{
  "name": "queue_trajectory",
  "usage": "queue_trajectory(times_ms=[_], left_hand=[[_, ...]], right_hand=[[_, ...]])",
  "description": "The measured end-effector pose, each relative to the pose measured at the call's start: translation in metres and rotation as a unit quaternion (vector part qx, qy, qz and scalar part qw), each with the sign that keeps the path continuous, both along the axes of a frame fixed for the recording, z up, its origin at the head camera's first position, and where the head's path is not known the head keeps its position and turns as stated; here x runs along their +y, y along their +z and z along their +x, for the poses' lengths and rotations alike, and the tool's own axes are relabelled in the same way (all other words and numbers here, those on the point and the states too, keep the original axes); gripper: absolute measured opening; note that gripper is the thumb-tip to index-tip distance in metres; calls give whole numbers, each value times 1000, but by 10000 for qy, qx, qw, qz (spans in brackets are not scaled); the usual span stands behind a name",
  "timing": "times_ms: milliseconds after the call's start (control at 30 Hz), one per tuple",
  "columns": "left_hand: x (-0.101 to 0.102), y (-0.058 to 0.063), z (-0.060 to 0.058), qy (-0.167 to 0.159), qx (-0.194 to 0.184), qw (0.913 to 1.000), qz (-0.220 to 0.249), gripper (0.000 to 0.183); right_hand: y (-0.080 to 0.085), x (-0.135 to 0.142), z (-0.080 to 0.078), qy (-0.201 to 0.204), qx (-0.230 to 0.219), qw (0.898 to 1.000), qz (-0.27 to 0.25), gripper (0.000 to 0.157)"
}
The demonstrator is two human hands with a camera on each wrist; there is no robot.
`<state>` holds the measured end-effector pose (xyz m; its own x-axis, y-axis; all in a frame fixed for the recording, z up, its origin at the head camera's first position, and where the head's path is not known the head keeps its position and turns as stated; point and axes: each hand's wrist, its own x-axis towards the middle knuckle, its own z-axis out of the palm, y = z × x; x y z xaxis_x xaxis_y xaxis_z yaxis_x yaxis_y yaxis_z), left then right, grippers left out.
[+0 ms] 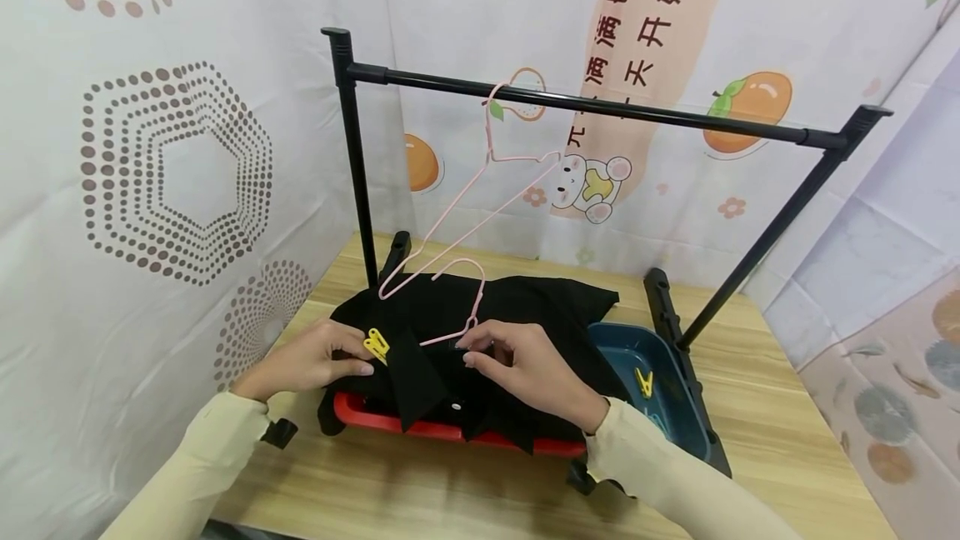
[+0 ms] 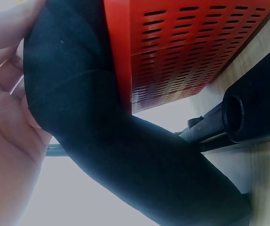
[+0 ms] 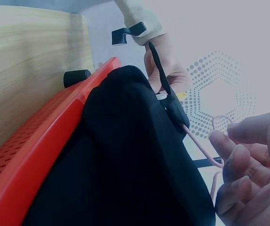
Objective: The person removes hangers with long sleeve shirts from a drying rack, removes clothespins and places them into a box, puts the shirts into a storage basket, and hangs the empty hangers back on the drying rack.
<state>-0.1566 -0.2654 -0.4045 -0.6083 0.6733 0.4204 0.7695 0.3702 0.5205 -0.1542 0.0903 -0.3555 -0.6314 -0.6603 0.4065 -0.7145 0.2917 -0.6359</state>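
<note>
A black garment (image 1: 517,307) lies heaped over a red perforated basket (image 1: 442,427). One pink hanger (image 1: 453,336) lies at the cloth, its hook upward and one arm running under a raised black flap. A yellow clothespin (image 1: 377,345) sits at that flap, beside my left hand (image 1: 315,358). Black cloth lies between that hand's thumb and fingers, also in the left wrist view. My right hand (image 1: 528,365) hovers by the hanger's other end, its fingers loosely bent. In the right wrist view nothing shows between the right fingertips (image 3: 217,141); the hanger wire passes behind them.
A black rack (image 1: 600,107) stands over the basket, a second pink hanger (image 1: 487,127) hooked on its bar. To the right, a blue tray (image 1: 626,336) holds another yellow clothespin (image 1: 644,382). Patterned curtains (image 1: 172,173) surround the wooden table (image 1: 780,407).
</note>
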Motion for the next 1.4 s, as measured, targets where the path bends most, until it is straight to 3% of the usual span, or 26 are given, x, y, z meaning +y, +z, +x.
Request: queue_trajectory(times_ms=[833,1200,1400], left_hand=[[1,5,3,52,-47,10000,-29,24],[1,6,0,18,-195,9997,-117,21],[-1,4,0,5,-183,9997,-130,21]], right_hand=[[10,-43,-4,414,232,9981,383,22],[14,-54,-12,201,610,9969,454,25],[17,-65,-12,35,781,9940,770,29]])
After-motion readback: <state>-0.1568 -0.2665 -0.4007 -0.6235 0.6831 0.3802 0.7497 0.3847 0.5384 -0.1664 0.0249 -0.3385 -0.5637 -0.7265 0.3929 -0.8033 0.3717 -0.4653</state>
